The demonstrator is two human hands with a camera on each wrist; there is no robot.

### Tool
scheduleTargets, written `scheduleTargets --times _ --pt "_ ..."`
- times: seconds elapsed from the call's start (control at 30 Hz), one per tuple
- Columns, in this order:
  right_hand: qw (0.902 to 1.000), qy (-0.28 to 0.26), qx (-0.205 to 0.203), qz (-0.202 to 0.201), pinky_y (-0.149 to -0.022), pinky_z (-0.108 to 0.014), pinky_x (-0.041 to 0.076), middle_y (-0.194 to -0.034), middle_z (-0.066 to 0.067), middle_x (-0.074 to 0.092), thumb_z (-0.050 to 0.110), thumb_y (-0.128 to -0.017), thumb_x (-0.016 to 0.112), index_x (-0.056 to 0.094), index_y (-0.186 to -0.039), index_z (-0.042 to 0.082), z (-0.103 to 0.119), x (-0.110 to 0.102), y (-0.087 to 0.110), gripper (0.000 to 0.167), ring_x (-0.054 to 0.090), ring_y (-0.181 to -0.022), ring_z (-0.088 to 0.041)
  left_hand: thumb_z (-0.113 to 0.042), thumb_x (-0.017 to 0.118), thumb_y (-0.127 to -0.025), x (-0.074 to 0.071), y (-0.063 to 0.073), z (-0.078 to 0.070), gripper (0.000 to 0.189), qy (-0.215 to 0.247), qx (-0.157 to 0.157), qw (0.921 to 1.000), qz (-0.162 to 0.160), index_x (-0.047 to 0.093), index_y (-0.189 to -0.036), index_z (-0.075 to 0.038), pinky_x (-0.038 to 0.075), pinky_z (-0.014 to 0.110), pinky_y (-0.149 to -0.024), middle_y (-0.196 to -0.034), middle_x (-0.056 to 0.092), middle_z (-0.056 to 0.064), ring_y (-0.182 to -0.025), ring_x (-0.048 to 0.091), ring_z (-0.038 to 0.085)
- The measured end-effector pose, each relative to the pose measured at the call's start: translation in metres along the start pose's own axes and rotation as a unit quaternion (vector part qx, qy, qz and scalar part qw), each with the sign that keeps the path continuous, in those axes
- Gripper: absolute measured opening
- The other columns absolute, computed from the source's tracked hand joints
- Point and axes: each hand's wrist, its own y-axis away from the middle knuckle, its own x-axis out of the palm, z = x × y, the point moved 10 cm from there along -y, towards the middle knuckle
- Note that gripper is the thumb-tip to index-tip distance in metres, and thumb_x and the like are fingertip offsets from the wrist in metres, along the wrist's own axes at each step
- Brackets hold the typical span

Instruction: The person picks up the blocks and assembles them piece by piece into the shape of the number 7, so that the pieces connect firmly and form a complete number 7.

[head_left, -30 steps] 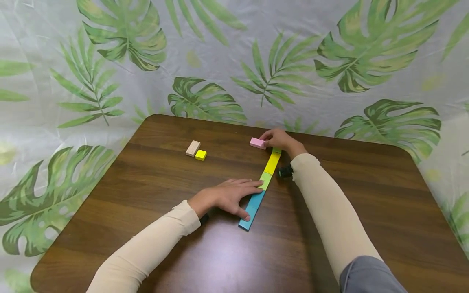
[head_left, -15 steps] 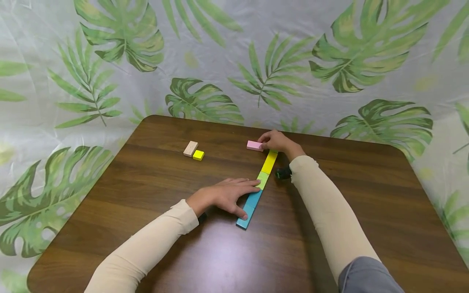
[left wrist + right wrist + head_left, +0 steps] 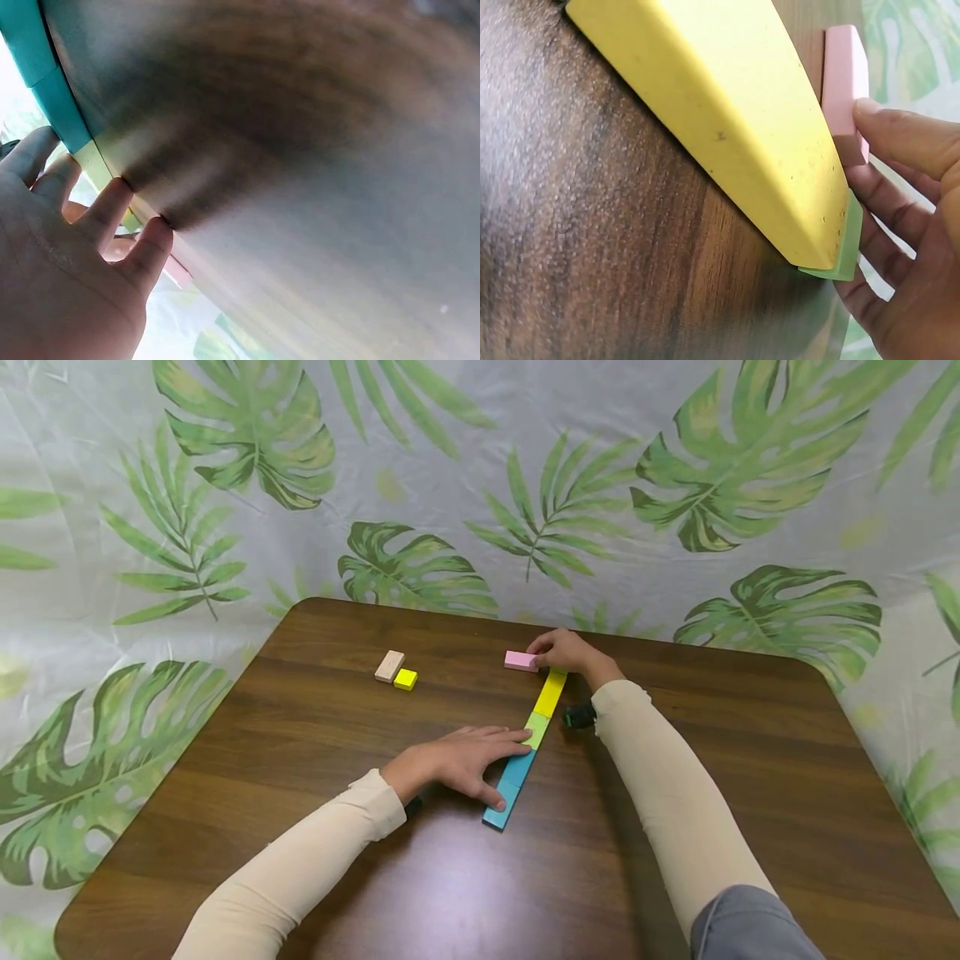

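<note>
A straight row of blocks lies on the table: two teal blocks (image 3: pixel 517 769), a light green block (image 3: pixel 537 724) and a long yellow block (image 3: pixel 550 693). At its far end, the right wrist view shows a green block (image 3: pixel 850 241). My left hand (image 3: pixel 463 763) lies spread along the row, fingertips on the light green block and thumb on the nearest teal one. My right hand (image 3: pixel 567 652) pinches the right end of a pink block (image 3: pixel 519 661) beside the row's far end. Its lower fingers curl close by the green block; whether they touch it I cannot tell.
A plain wooden block (image 3: pixel 389 666) and a small yellow block (image 3: pixel 406 679) sit side by side at the table's back left. Behind the back edge of the brown table (image 3: pixel 262 760) hangs a leaf-patterned curtain (image 3: pixel 420 460).
The pink block has turned slightly and come a little nearer to me, with my right hand at it. My left hand has stayed on the row. The head view has shifted slightly.
</note>
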Motion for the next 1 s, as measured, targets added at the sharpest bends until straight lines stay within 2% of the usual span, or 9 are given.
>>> scheduleTargets --times 0.37,0.67,1.0 --pt "1.0000 0.008 0.001 -0.005 -0.099 -0.043 0.046 -0.131 -0.015 0.064 0.020 -0.098 0.060 0.068 -0.126 0.009 -0.006 -0.004 0.007 0.030 0.055 -0.111 -0.030 -0.051 0.070 -0.086 0.000 -0.001 -0.001 0.084 0.001 0.003 1.0000 -0.002 0.030 -0.157 -0.030 0.018 0.051 -0.124 -0.168 0.011 -0.013 -0.156 0.015 0.023" --pt "0.9999 -0.008 0.006 -0.001 -0.095 -0.040 0.046 -0.124 -0.015 0.067 0.021 -0.100 0.058 0.067 -0.127 0.008 -0.012 -0.004 0.013 0.031 0.056 -0.107 -0.028 -0.051 0.070 -0.086 0.001 -0.001 0.000 0.084 0.004 -0.001 1.0000 0.001 0.030 -0.157 -0.030 0.017 0.051 -0.125 -0.168 0.011 -0.014 -0.156 0.015 0.022" --pt "0.9999 -0.010 0.005 -0.008 -0.094 -0.039 0.047 -0.132 -0.016 0.064 0.021 -0.099 0.058 0.067 -0.127 0.008 -0.017 -0.007 0.013 0.032 0.055 -0.107 -0.029 -0.050 0.070 -0.087 -0.001 -0.002 -0.002 0.084 0.009 0.004 0.9999 -0.003 0.030 -0.157 -0.030 0.018 0.051 -0.125 -0.168 0.011 -0.013 -0.156 0.015 0.022"
